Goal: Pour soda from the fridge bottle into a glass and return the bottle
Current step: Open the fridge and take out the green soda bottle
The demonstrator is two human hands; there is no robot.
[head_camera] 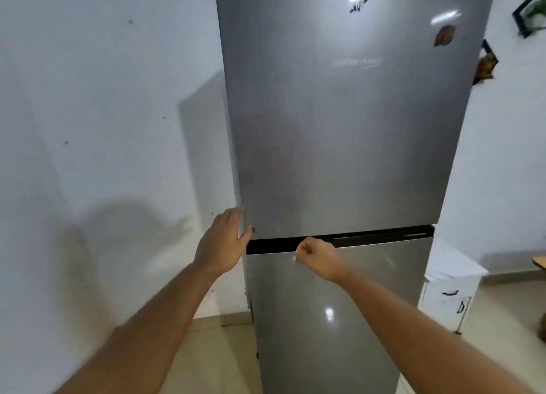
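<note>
A tall grey two-door fridge stands in front of me with both doors closed. My left hand wraps around the lower left edge of the upper door, thumb on its front face. My right hand is curled into a loose fist at the black gap between the upper and lower doors, fingers tucked near the lower door's top edge. No bottle or glass is in view.
A white wall runs close along the fridge's left side. A low white cabinet with black handles stands to the right of the fridge. Magnets stick on the upper door. Beige floor tiles lie below.
</note>
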